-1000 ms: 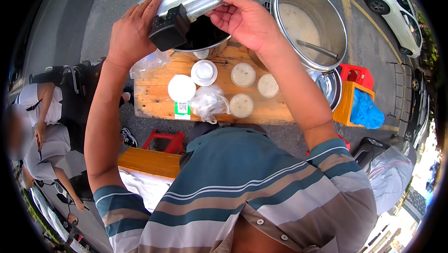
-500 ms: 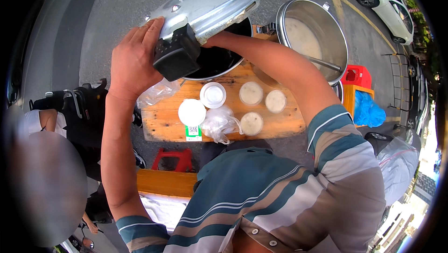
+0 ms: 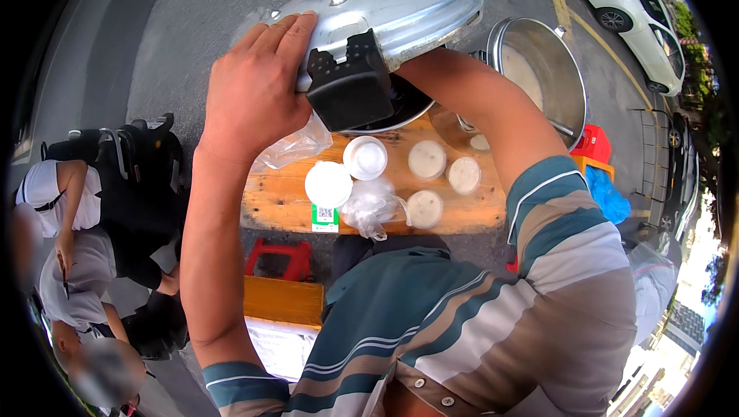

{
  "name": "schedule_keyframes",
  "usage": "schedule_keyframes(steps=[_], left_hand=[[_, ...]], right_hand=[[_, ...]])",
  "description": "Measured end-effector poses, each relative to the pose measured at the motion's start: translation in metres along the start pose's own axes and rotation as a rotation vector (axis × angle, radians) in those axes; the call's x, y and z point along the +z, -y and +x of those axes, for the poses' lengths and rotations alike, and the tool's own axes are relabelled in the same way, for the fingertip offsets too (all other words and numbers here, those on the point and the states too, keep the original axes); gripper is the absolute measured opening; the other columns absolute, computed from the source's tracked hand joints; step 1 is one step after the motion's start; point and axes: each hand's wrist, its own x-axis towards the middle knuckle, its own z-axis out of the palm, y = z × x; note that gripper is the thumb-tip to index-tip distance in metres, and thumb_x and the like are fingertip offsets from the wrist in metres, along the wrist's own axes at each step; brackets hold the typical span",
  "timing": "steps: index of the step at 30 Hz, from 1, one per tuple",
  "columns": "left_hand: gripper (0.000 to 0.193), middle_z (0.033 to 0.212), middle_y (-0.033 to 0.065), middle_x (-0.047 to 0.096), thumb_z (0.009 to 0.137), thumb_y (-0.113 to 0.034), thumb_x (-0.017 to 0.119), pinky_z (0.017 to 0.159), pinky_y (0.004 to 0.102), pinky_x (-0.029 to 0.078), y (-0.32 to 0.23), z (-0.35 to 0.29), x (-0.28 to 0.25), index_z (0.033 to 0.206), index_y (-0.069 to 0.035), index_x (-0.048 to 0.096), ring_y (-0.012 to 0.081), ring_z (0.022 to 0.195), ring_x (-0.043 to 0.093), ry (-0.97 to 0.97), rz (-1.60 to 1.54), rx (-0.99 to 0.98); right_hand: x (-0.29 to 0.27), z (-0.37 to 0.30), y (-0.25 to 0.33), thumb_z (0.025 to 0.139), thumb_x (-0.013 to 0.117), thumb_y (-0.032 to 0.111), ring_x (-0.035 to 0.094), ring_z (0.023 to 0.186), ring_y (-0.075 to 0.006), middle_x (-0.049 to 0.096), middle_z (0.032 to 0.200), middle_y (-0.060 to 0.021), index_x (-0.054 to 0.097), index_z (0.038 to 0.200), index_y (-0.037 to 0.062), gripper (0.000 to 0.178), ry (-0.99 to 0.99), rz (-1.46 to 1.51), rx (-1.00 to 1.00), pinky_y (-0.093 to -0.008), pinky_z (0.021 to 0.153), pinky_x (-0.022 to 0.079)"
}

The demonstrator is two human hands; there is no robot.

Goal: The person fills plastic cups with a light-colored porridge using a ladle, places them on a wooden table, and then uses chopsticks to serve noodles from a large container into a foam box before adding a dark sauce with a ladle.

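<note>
A big metal pot lid with a black handle block is held up at a tilt. My left hand grips its near left edge, fingers on top. Beneath it stands a dark-looking pot, mostly covered from view. My right forearm reaches under the raised lid toward that pot, so the lid hides my right hand and anything in it. Three filled cups stand on the wooden table. Beside them are stacked white lids, a small white tub and a plastic bag.
Right of the covered pot is an open steel pot with pale liquid and a metal handle leaning inside. Another clear bag lies by my left wrist. A red stool stands below the table. People sit by scooters at left; a white car is parked far right.
My left hand and the lid have shifted right in the view, and the lid covers more of the pot's opening. My right hand stays hidden under it.
</note>
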Motion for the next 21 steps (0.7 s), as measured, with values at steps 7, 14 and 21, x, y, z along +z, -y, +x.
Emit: schedule_keyframes(steps=[7, 14, 21], left_hand=[[0.069, 0.127, 0.0129, 0.069, 0.072, -0.024, 0.079, 0.087, 0.0401, 0.058, 0.001, 0.004, -0.005, 0.136, -0.007, 0.061, 0.0294, 0.105, 0.068, -0.017, -0.046, 0.011], [0.073, 0.129, 0.0166, 0.068, 0.072, -0.027, 0.080, 0.097, 0.0437, 0.054, -0.006, 0.011, -0.008, 0.140, -0.009, 0.058, 0.0374, 0.114, 0.066, 0.059, -0.108, -0.019], [0.070, 0.129, 0.0139, 0.069, 0.071, -0.021, 0.078, 0.086, 0.0395, 0.059, -0.005, 0.007, -0.008, 0.137, -0.005, 0.060, 0.0292, 0.104, 0.069, -0.015, -0.019, 0.048]], right_hand=[[0.007, -0.010, 0.009, 0.082, 0.064, 0.022, 0.069, 0.109, -0.0357, 0.073, 0.113, -0.0202, 0.075, 0.112, 0.0010, 0.039, 0.012, 0.054, -0.061, -0.0449, 0.091, 0.055], [0.048, 0.009, 0.045, 0.082, 0.062, 0.022, 0.069, 0.111, -0.0371, 0.073, 0.114, -0.0216, 0.075, 0.114, 0.0002, 0.041, 0.042, -0.006, -0.158, -0.0459, 0.091, 0.055], [0.059, 0.014, 0.060, 0.084, 0.065, 0.021, 0.070, 0.107, -0.0341, 0.074, 0.112, -0.0190, 0.074, 0.114, 0.0015, 0.037, 0.060, -0.058, -0.145, -0.0449, 0.088, 0.057]])
